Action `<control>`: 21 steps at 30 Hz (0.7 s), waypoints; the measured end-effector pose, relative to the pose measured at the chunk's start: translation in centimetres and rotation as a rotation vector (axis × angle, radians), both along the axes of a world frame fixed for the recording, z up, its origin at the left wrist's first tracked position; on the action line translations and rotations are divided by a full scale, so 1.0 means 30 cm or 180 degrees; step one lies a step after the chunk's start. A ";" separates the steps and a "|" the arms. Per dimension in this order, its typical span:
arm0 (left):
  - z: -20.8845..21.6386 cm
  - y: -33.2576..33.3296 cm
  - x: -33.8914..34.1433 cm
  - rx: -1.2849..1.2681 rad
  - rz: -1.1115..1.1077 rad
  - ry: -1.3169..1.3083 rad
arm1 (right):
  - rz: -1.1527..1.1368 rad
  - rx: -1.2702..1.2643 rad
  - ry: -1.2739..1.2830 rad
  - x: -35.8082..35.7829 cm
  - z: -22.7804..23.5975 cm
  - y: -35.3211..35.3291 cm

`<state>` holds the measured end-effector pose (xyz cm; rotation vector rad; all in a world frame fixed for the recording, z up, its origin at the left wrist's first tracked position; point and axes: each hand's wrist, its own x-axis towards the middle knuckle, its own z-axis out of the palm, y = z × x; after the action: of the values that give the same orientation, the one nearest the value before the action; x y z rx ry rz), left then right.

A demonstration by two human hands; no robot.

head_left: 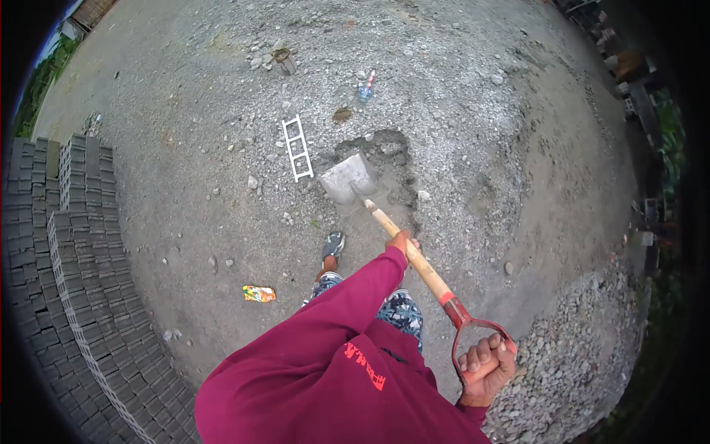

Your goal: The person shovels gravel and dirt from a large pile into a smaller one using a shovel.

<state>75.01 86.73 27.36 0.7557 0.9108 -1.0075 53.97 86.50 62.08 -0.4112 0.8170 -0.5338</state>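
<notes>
A shovel (414, 259) with a wooden shaft and a red D-shaped grip slants from the lower right up to the middle of the view. My left hand (403, 243) is closed around the shaft, low down near the blade. At the other end, my right hand (488, 366) wraps around the crossbar of the red grip. The flat metal blade (349, 179) lies over a shallow dug-out hollow (396, 159) in the grey gravel, and it carries no visible heap. Beside the blade, to its left, a white ladder-shaped frame (297, 148) lies on the ground.
Stacked grey concrete blocks (81, 288) fill the left side. A pile of coarse stones (577, 355) is at the lower right. An orange-yellow packet (259, 294) lies near my shoe (333, 244). Farther off are a plastic bottle (365, 92) and a rusty can-like object (284, 61).
</notes>
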 end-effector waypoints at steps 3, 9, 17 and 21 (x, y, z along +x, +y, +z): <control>0.015 0.092 0.083 0.0358 -0.0106 -0.0075 | -0.0220 0.0133 0.0100 0.067 -0.003 0.101; -0.065 0.207 0.264 0.0573 -0.0320 -0.0310 | -0.0194 0.0100 -0.0061 0.194 -0.105 0.204; -0.082 0.210 0.283 -0.0231 0.0236 -0.0287 | -0.0717 0.0303 -0.0401 0.421 -0.357 0.239; -0.093 0.200 0.357 -0.0987 0.0466 -0.0263 | -0.0615 0.0146 -0.0818 0.491 -0.312 0.237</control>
<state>85.73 92.72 24.56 0.4591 0.7066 -0.9528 68.69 93.62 52.71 -0.2162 0.6224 -0.7299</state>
